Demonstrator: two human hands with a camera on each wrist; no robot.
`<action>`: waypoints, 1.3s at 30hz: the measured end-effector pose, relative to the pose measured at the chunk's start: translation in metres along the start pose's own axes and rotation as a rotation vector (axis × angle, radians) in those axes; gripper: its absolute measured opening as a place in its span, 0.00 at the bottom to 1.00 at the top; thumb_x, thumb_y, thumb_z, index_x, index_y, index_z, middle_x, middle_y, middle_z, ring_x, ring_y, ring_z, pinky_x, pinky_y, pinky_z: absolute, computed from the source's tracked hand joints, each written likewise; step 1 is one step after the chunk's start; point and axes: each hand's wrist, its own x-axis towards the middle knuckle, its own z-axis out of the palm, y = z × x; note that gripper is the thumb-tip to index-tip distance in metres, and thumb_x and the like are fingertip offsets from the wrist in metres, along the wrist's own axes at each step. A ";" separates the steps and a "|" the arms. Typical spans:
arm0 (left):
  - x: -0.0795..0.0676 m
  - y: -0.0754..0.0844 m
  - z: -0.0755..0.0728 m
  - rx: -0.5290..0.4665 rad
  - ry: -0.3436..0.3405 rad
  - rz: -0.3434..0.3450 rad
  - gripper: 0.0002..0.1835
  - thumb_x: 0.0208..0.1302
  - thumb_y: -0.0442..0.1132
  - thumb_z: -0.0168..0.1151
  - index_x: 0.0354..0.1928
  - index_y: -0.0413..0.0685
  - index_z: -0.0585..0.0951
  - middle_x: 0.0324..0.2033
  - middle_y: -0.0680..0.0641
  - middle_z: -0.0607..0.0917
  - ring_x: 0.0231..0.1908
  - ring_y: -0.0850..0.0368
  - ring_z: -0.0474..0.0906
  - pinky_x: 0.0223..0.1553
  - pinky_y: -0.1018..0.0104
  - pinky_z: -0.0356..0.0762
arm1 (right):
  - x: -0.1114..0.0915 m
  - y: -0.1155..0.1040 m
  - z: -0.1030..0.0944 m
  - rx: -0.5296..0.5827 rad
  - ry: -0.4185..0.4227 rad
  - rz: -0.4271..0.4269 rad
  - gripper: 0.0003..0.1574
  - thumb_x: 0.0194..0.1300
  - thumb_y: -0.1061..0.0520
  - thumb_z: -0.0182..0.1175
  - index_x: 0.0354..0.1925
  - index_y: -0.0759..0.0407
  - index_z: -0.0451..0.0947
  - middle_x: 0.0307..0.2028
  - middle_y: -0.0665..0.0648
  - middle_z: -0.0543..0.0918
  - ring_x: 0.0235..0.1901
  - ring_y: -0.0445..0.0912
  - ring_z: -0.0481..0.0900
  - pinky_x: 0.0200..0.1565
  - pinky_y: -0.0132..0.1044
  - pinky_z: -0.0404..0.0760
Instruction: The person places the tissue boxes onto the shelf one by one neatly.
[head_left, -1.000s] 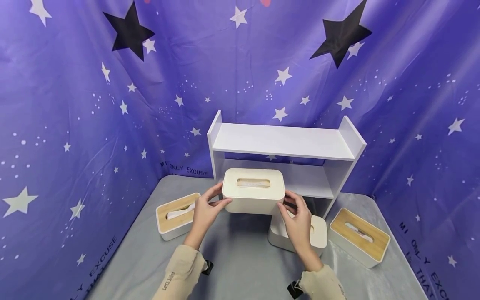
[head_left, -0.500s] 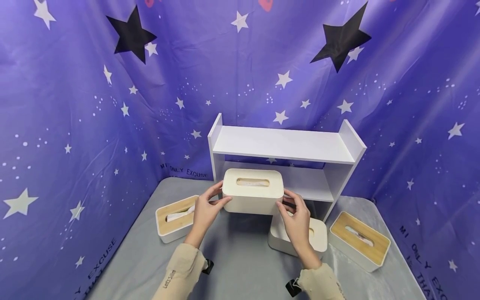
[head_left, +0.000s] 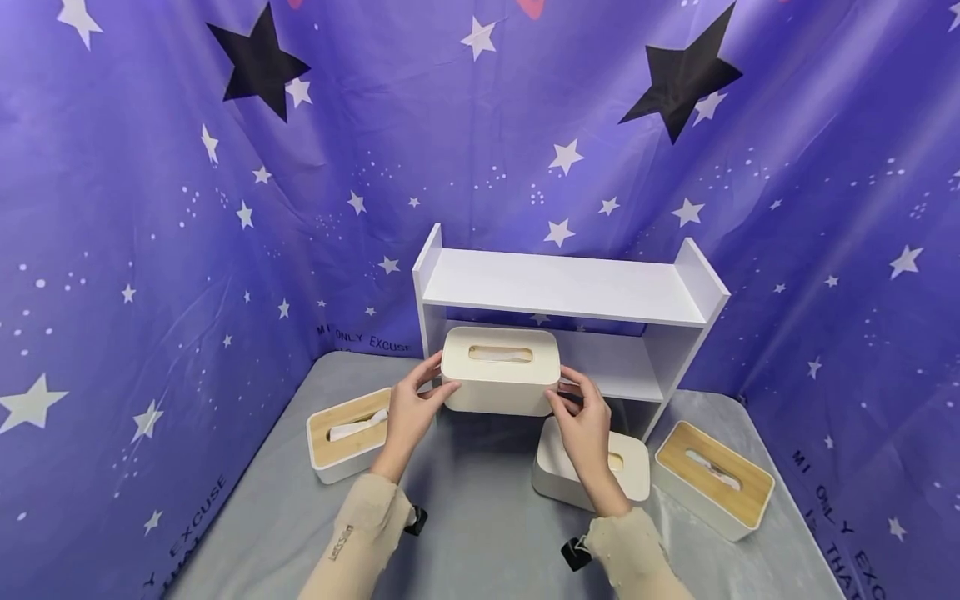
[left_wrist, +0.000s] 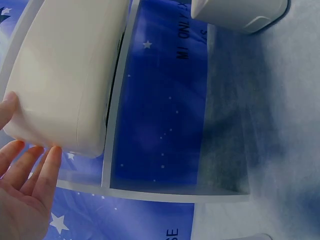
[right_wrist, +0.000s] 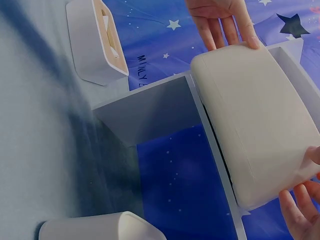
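A cream tissue box with an oval slot in its lid is held between both hands, level, at the left part of the white shelf's middle board. My left hand grips its left end, thumb on the front and fingers round the side. At the opposite end, my right hand pinches it the same way. In the left wrist view the box overlaps the edge of the shelf board, with the left fingertips along its end. The right wrist view shows the box close over that board, a hand at each end.
A white two-tier shelf stands at the back of the grey cloth-covered table. A second cream tissue box sits below my right hand. Wood-lidded tissue boxes stand at left and right. Purple starry curtains surround the table.
Both hands have carried the tissue box slightly away from me and a little left, further onto the shelf's middle board. The other boxes stay where they were.
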 end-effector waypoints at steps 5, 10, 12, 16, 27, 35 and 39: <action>0.000 0.019 -0.001 0.007 -0.023 -0.002 0.30 0.54 0.42 0.71 0.60 0.47 0.75 0.52 0.43 0.82 0.52 0.51 0.79 0.46 0.64 0.82 | 0.003 -0.025 -0.001 -0.020 0.001 0.026 0.24 0.55 0.69 0.66 0.51 0.71 0.76 0.44 0.68 0.81 0.44 0.61 0.81 0.42 0.49 0.83; -0.003 0.035 -0.003 0.009 -0.030 -0.011 0.29 0.55 0.36 0.69 0.60 0.39 0.74 0.53 0.38 0.80 0.53 0.45 0.78 0.48 0.60 0.82 | 0.005 -0.008 0.003 -0.017 -0.004 0.041 0.24 0.55 0.68 0.66 0.52 0.69 0.76 0.45 0.68 0.81 0.44 0.61 0.81 0.42 0.50 0.83; -0.003 0.036 -0.004 0.012 -0.026 -0.012 0.29 0.55 0.36 0.69 0.60 0.39 0.74 0.53 0.38 0.80 0.53 0.45 0.78 0.48 0.59 0.82 | 0.006 0.004 0.005 -0.015 -0.008 0.045 0.25 0.55 0.66 0.67 0.52 0.67 0.76 0.45 0.67 0.81 0.45 0.60 0.82 0.42 0.49 0.83; -0.002 0.034 -0.003 0.014 -0.015 -0.014 0.29 0.54 0.36 0.70 0.59 0.39 0.75 0.52 0.38 0.81 0.52 0.45 0.78 0.48 0.57 0.82 | 0.008 0.015 0.006 -0.010 -0.013 0.046 0.25 0.55 0.62 0.68 0.53 0.61 0.77 0.45 0.63 0.82 0.45 0.56 0.82 0.42 0.40 0.84; 0.011 0.003 0.003 0.004 0.054 -0.022 0.29 0.50 0.45 0.73 0.56 0.48 0.79 0.48 0.43 0.84 0.50 0.50 0.80 0.46 0.60 0.83 | 0.015 0.016 0.009 -0.028 -0.034 0.075 0.24 0.58 0.57 0.67 0.52 0.58 0.76 0.48 0.57 0.81 0.46 0.50 0.82 0.42 0.28 0.83; 0.013 0.003 0.005 0.011 0.109 -0.020 0.25 0.50 0.46 0.73 0.52 0.47 0.80 0.46 0.45 0.85 0.48 0.51 0.81 0.45 0.63 0.83 | 0.016 0.017 0.014 -0.001 -0.035 0.095 0.22 0.59 0.58 0.66 0.51 0.61 0.74 0.46 0.60 0.80 0.47 0.53 0.81 0.43 0.31 0.84; 0.014 0.001 0.008 0.007 0.132 -0.013 0.24 0.50 0.44 0.73 0.50 0.46 0.80 0.46 0.45 0.83 0.48 0.51 0.81 0.46 0.57 0.83 | 0.015 0.017 0.016 0.013 -0.027 0.092 0.21 0.59 0.59 0.65 0.50 0.61 0.73 0.47 0.59 0.79 0.47 0.52 0.81 0.42 0.24 0.82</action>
